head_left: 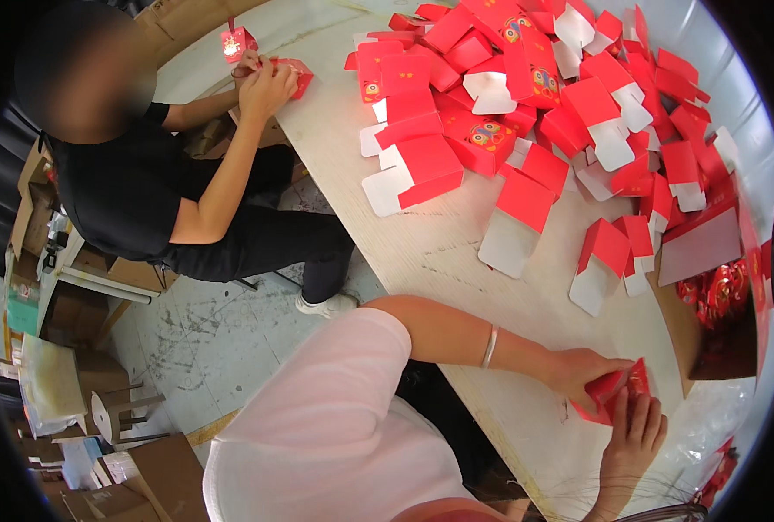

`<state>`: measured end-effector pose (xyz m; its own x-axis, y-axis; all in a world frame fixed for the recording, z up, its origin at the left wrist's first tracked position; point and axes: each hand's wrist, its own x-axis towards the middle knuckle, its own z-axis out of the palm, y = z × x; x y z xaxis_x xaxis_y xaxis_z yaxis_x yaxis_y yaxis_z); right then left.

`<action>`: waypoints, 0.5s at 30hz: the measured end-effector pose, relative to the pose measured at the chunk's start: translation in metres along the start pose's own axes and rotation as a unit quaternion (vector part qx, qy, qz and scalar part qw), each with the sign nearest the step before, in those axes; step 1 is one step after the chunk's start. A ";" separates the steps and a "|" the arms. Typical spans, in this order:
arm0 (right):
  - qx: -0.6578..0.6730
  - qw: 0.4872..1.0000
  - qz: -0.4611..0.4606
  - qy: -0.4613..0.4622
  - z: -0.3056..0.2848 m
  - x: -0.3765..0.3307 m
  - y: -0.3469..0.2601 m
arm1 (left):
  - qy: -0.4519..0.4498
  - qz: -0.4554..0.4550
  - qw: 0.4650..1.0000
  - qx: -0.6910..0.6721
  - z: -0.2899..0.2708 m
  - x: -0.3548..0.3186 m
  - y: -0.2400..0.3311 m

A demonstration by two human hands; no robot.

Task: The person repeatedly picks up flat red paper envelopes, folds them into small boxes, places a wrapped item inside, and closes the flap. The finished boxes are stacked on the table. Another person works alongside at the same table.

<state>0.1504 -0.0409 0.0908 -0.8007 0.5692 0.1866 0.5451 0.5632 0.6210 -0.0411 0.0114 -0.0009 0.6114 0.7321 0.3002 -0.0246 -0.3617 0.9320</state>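
Red folded carton (615, 393) sits low at the near edge of the desk (457, 261), pinched between both of the wearer's hands. Left hand (583, 372), reaching in with a thin bangle (490, 346) on its wrist, has its fingers closed over the carton's upper left side. Right hand (635, 431) comes up from below with its fingers curled around the carton's lower right edge (the thumb is hidden behind it). Just right of the hands, a brown cardboard box (709, 339) holds small red ornaments (716, 291). Farther up the pale desk lies a wide heap of flat red and white cartons (535, 104), many overlapping. At the far left end, a seated person in black (135, 191) holds another red carton (293, 76) in both hands above the desk edge.
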 end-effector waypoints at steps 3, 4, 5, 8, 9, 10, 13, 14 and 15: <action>0.151 0.988 -0.010 -0.032 -0.001 0.012 -0.004 | -0.025 -0.009 0.999 -0.020 0.000 -0.001 0.001; 0.206 0.978 -0.010 -0.034 -0.003 0.017 -0.004 | -0.031 -0.016 0.999 -0.037 0.000 -0.002 0.002; 0.251 0.966 0.002 -0.068 -0.012 0.020 -0.001 | -0.022 -0.005 0.999 -0.041 -0.002 -0.002 0.003; 0.517 0.842 0.152 -0.029 -0.012 0.014 0.001 | -0.026 0.009 0.997 -0.073 -0.001 -0.003 0.002; 0.453 0.870 0.195 0.016 -0.015 0.015 -0.002 | -0.021 -0.009 0.998 -0.062 0.000 -0.003 0.003; 0.433 0.882 0.186 -0.015 -0.016 0.015 0.001 | -0.018 -0.009 0.998 -0.056 -0.002 -0.003 0.004; 0.391 0.899 0.181 -0.074 -0.019 0.009 0.004 | -0.021 -0.014 0.999 -0.045 -0.004 -0.004 0.005; 0.367 0.912 0.173 -0.067 -0.019 0.006 -0.001 | -0.024 -0.015 0.999 -0.045 -0.004 -0.005 0.005; 0.341 0.923 0.166 -0.060 -0.018 0.003 -0.005 | -0.028 -0.015 0.998 -0.046 -0.004 -0.006 0.004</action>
<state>0.1407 -0.0534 0.1019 -0.5504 0.8177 0.1686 0.8180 0.5686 -0.0874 -0.0480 0.0083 0.0023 0.6561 0.7073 0.2631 -0.0770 -0.2841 0.9557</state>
